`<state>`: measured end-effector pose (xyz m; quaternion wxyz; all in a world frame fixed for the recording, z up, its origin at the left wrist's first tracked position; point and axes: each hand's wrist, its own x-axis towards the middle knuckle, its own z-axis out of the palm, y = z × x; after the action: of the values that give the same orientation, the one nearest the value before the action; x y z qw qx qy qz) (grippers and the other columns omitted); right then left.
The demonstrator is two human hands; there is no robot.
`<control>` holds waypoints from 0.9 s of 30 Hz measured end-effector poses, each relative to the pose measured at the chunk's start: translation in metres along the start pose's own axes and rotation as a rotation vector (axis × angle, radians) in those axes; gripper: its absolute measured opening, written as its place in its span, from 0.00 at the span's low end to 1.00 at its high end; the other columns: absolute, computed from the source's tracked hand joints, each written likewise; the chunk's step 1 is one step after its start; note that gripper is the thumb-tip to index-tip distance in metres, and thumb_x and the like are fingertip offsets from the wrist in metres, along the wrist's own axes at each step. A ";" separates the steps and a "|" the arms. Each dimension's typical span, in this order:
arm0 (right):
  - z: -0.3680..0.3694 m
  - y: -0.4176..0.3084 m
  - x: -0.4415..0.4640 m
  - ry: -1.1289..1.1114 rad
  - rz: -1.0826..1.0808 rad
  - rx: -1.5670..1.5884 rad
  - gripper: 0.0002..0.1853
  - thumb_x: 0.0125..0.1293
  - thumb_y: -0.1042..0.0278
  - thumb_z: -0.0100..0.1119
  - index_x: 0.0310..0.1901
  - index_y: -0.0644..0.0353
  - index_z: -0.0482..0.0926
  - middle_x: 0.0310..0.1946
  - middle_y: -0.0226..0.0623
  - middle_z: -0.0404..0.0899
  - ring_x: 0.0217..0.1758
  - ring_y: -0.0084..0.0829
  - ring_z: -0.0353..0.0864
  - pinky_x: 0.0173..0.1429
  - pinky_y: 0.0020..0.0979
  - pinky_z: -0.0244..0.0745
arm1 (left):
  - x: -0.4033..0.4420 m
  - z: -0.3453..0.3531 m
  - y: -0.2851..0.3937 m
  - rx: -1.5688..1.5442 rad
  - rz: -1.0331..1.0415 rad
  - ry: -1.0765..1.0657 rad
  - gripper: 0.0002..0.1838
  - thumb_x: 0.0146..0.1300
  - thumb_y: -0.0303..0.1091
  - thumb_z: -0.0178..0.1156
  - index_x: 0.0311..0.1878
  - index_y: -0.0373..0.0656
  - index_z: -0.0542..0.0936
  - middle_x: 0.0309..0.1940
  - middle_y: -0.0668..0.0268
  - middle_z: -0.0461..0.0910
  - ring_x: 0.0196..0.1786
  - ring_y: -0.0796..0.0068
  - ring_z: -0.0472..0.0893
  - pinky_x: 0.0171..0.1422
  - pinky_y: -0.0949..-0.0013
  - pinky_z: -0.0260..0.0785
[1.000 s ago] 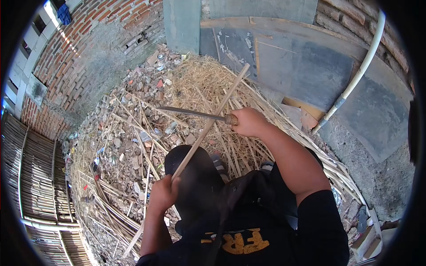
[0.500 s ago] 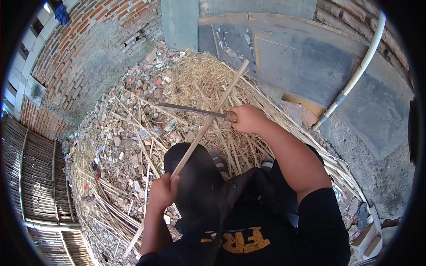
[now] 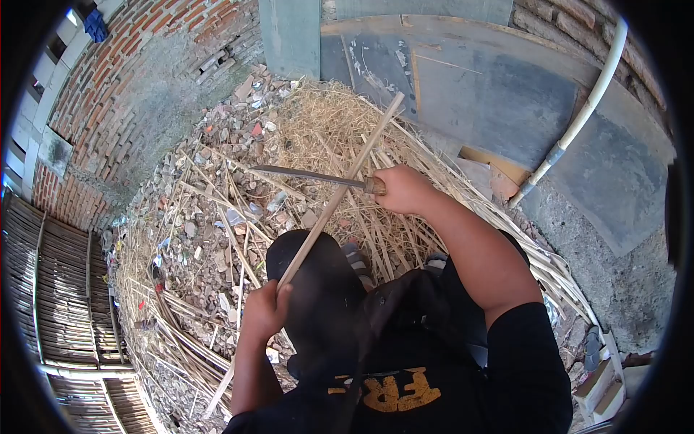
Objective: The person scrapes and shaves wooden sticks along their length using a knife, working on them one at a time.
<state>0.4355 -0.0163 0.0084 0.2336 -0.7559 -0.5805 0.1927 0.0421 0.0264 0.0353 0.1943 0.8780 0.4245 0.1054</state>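
Note:
A long pale bamboo strip [image 3: 318, 226] slants up and away across my knee. My left hand [image 3: 265, 309] is wrapped round its near end. My right hand [image 3: 403, 190] grips the wooden handle of a machete [image 3: 307, 173], whose long dark blade points left. Near the handle, the blade crosses the strip and appears to lie against it. The strip's far end reaches past the blade over the straw, with nothing holding it.
Rubble and loose bamboo strips [image 3: 191, 333] cover the ground around my feet. Straw shavings [image 3: 318, 123] are heaped ahead. Grey boards [image 3: 499, 108] and a pale pipe [image 3: 578, 123] lean at the right. A brick wall [image 3: 137, 94] and a bamboo-slat panel [image 3: 61, 282] stand at the left.
The blade's tip has shifted slightly left and up along with my right hand. My left hand keeps its hold on the strip, and the view has moved a little.

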 end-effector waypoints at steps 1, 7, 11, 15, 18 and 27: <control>0.001 0.001 0.000 0.016 -0.012 -0.001 0.13 0.63 0.57 0.73 0.43 0.55 0.86 0.35 0.45 0.87 0.42 0.51 0.88 0.48 0.49 0.81 | 0.000 0.000 0.001 -0.004 -0.002 -0.002 0.20 0.75 0.40 0.64 0.29 0.37 0.74 0.20 0.44 0.76 0.27 0.35 0.79 0.32 0.44 0.68; -0.008 -0.008 -0.004 0.057 -0.029 -0.097 0.12 0.62 0.58 0.71 0.42 0.55 0.85 0.35 0.47 0.87 0.44 0.53 0.88 0.49 0.53 0.81 | -0.002 0.003 -0.002 0.016 0.000 0.019 0.20 0.74 0.41 0.64 0.29 0.37 0.73 0.20 0.44 0.76 0.27 0.34 0.79 0.32 0.43 0.68; -0.032 -0.028 -0.017 0.008 -0.026 -0.191 0.12 0.59 0.60 0.68 0.43 0.56 0.85 0.36 0.49 0.87 0.45 0.54 0.88 0.50 0.54 0.81 | -0.005 0.009 -0.002 0.058 0.000 0.041 0.19 0.75 0.41 0.64 0.31 0.39 0.73 0.21 0.44 0.78 0.28 0.34 0.80 0.32 0.42 0.70; -0.030 0.006 -0.002 0.092 0.123 -0.078 0.13 0.58 0.64 0.67 0.45 0.54 0.86 0.37 0.47 0.87 0.46 0.52 0.89 0.51 0.52 0.83 | -0.007 0.009 0.000 0.105 0.008 0.036 0.18 0.75 0.42 0.64 0.33 0.40 0.74 0.21 0.45 0.80 0.28 0.35 0.82 0.33 0.40 0.73; -0.031 0.015 0.006 0.185 0.184 -0.036 0.14 0.58 0.64 0.67 0.46 0.54 0.87 0.37 0.46 0.88 0.46 0.51 0.89 0.52 0.51 0.83 | -0.008 0.006 -0.003 0.137 0.011 0.037 0.17 0.75 0.42 0.64 0.34 0.40 0.74 0.22 0.45 0.80 0.29 0.35 0.83 0.34 0.40 0.74; -0.015 -0.039 -0.016 -0.082 -0.017 -0.196 0.13 0.60 0.64 0.66 0.47 0.51 0.87 0.38 0.46 0.88 0.46 0.51 0.89 0.52 0.51 0.83 | -0.006 0.004 0.005 0.163 0.004 0.000 0.17 0.75 0.42 0.63 0.36 0.40 0.75 0.23 0.45 0.82 0.30 0.36 0.84 0.36 0.39 0.75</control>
<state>0.4096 -0.0252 0.0435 0.1365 -0.7615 -0.6121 0.1638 0.0437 0.0177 0.0340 0.1218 0.8918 0.4299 0.0707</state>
